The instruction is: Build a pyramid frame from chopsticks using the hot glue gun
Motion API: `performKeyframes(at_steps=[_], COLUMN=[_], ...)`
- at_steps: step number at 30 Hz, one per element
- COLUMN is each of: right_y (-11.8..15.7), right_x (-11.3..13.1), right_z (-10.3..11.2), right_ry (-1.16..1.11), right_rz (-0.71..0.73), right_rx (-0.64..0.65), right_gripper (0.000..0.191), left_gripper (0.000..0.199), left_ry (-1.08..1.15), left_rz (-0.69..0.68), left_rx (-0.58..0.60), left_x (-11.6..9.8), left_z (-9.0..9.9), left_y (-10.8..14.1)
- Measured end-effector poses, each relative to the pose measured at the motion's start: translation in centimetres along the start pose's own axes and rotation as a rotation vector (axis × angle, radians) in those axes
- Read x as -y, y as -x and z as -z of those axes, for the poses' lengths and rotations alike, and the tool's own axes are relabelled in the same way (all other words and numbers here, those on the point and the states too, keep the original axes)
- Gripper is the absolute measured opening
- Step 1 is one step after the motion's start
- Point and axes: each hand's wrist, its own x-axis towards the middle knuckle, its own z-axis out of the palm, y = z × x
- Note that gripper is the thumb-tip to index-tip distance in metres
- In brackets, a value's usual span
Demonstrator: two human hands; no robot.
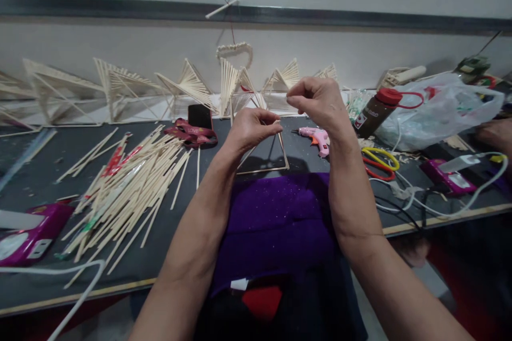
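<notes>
My left hand (256, 129) is closed in a pinch above a frame of thin wooden sticks (262, 171). A tiny pale bit shows at its fingertips, too small to name. Higher and to the right, my right hand (318, 101) also pinches, thumb against fingers; whatever lies between them cannot be made out. The two hands are apart. Part of the stick frame is hidden behind my left hand, and its base rests on the dark table (308, 165). A pink glue gun (316, 138) lies just below my right hand.
Loose wooden sticks (132, 192) are heaped at left, by a red lanyard (192, 132). Twisted stick models (188, 82) line the wall. At right are a bottle (376, 112), a plastic bag (432, 112), scissors (380, 162), cables and a magenta power strip (448, 178). Another person's hand (494, 136) shows.
</notes>
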Motion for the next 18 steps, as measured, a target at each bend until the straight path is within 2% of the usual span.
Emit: performKeyframes(at_steps=[5,9,13,18], right_y=[0.6,2.2,3.9,4.9], right_x=[-1.7,-4.2,-6.6,-8.4], right_z=[2.2,3.6,3.5,2.1], right_ry=[0.358,0.676,0.783,0.888], right_rz=[-0.229,-0.443,-0.614,-0.75], right_rx=[0.011,0.179,0.361,0.493], right_gripper=[0.019,0.032,0.034,0.045], left_gripper=[0.03,0.023,0.023,0.031], left_ry=[0.002,0.005,0.016,0.017], left_rz=[-0.022,-0.061,-0.058,-0.045], left_rx=[-0.006,-0.017,-0.013,0.011], left_x=[0.4,0.8,1.0,0.7], left_z=[-0.1,-0.3,-0.4,-0.2], left_y=[-0.5,-0.8,-0.8,-0.7])
